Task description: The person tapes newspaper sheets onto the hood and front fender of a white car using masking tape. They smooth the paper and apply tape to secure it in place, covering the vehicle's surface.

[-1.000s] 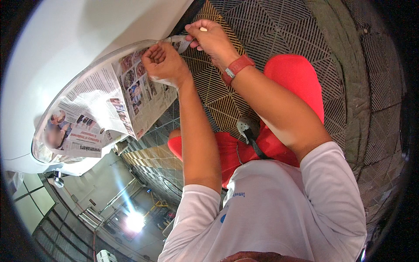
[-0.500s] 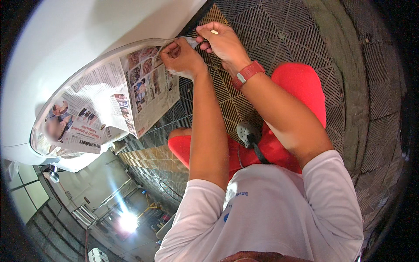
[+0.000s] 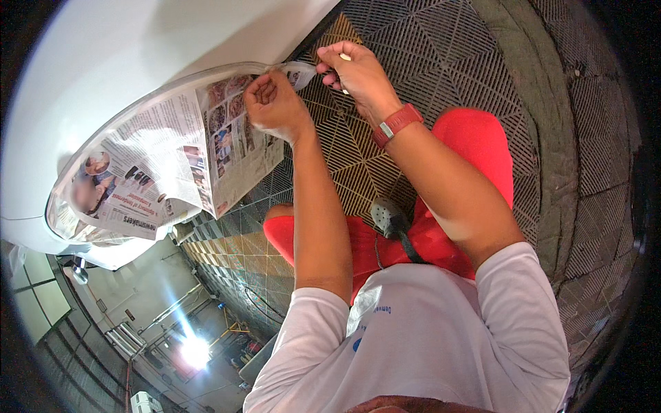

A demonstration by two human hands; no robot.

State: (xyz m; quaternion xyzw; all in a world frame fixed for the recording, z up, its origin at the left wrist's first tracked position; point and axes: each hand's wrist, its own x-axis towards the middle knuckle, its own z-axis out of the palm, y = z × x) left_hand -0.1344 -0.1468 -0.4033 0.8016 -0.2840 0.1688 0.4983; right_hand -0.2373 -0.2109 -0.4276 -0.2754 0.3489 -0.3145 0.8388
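Observation:
A pale, translucent tape strip [image 3: 300,74] runs along the curved edge of a white body panel [image 3: 172,41], likely a vehicle's. Newspaper sheets [image 3: 237,162] hang from that edge and cover the opening under it. My left hand [image 3: 277,107] is at the strip, fingers curled in; whatever lies between its fingertips is hidden. To its right, my right hand [image 3: 358,72] pinches the strip's free end. A small whitish stick-like piece [image 3: 345,58] also shows between the right fingers, its kind unclear. A red watch [image 3: 398,125] is on my right wrist.
Dark ribbed floor tiles [image 3: 441,62] lie under my hands, with a grey-green band [image 3: 551,138] curving at the right. My red-clad knees [image 3: 471,148] and a grey perforated shoe [image 3: 387,215] are close below. A bright lamp [image 3: 195,351] shines at the lower left.
My left hand has shifted slightly left and down along the strip. My right hand has moved a little right and down, and more of the strip and the whitish piece shows.

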